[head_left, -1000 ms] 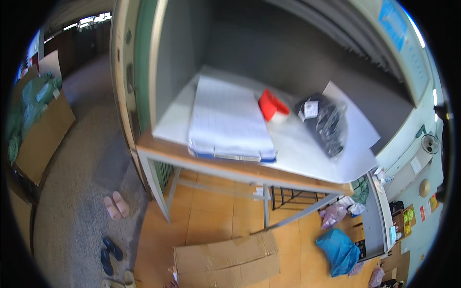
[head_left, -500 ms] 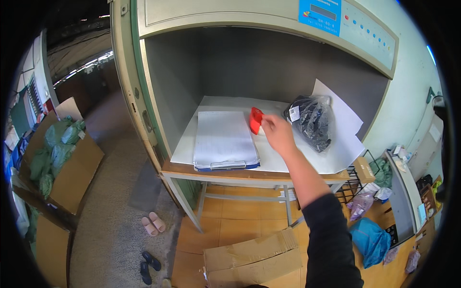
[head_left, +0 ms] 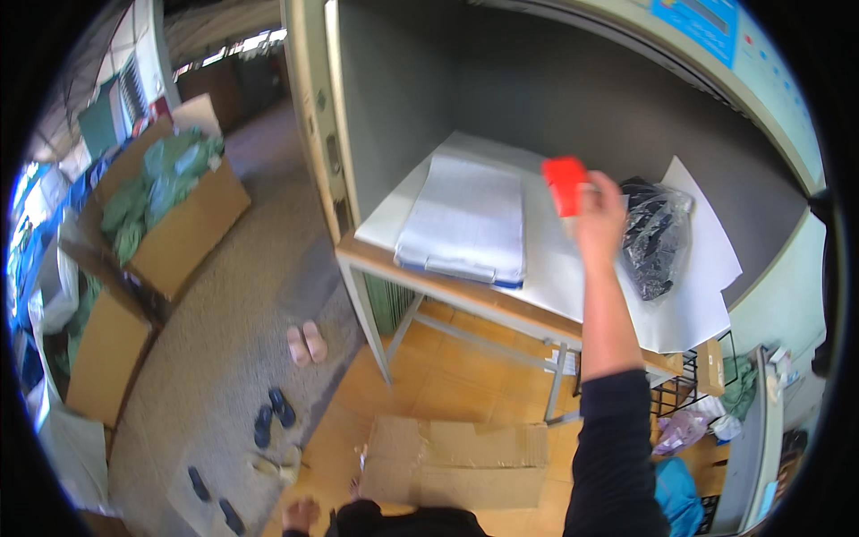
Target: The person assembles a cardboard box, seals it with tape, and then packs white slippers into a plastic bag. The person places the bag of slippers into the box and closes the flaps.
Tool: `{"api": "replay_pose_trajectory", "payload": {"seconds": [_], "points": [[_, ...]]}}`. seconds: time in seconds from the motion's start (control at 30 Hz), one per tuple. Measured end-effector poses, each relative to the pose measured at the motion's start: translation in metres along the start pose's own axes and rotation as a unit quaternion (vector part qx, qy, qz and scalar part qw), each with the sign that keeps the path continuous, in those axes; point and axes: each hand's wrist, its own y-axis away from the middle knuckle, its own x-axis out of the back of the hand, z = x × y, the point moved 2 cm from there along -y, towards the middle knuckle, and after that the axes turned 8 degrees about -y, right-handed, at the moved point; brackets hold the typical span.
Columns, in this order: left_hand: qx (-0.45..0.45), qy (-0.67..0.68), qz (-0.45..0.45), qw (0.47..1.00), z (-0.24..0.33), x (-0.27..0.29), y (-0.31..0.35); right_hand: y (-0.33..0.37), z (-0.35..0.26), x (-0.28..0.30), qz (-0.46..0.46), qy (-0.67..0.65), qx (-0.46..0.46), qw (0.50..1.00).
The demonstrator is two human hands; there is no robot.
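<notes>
My right hand (head_left: 601, 210) is closed round a small red object (head_left: 565, 185), held above the white table surface inside the grey booth. Its kind is not clear from this blurred view. To the left of that hand lies a clipboard with a stack of white sheets (head_left: 470, 215), its clip toward the near edge. Just right of the hand sits a clear plastic bag with something black inside (head_left: 658, 237). My left hand (head_left: 301, 514) shows only in part at the lower edge, small and blurred, near the slippers; its fingers cannot be made out.
A flattish cardboard box (head_left: 456, 461) lies on the tiled floor below the table. Pink slippers (head_left: 307, 344) and several dark ones are on the grey floor. Open cartons with green bags (head_left: 165, 188) stand at the left. Blue and purple bags lie at the lower right.
My right hand has lifted the red object up from the table. My left hand has come into view at the lower edge. The view has swung left, shifting the scene rightward.
</notes>
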Motion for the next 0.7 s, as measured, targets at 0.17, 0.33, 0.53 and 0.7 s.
{"api": "replay_pose_trajectory", "payload": {"seconds": [0.17,0.33,0.53,0.7], "points": [[-0.14,-0.126,-0.171,0.967,0.15,-0.144,0.001,0.133,-0.056,0.073,-0.005,-0.429,-0.168,0.888],[-0.048,-0.077,-0.444,0.891,0.238,-0.227,0.046,0.263,-0.067,0.062,-0.06,-0.603,-0.309,0.733],[0.099,0.038,-0.629,0.77,0.263,-0.227,0.078,0.352,-0.102,0.057,-0.003,-0.59,-0.35,0.727],[0.155,0.051,-0.639,0.752,0.274,-0.212,0.062,0.391,-0.126,0.062,-0.034,-0.505,-0.311,0.804]]}}
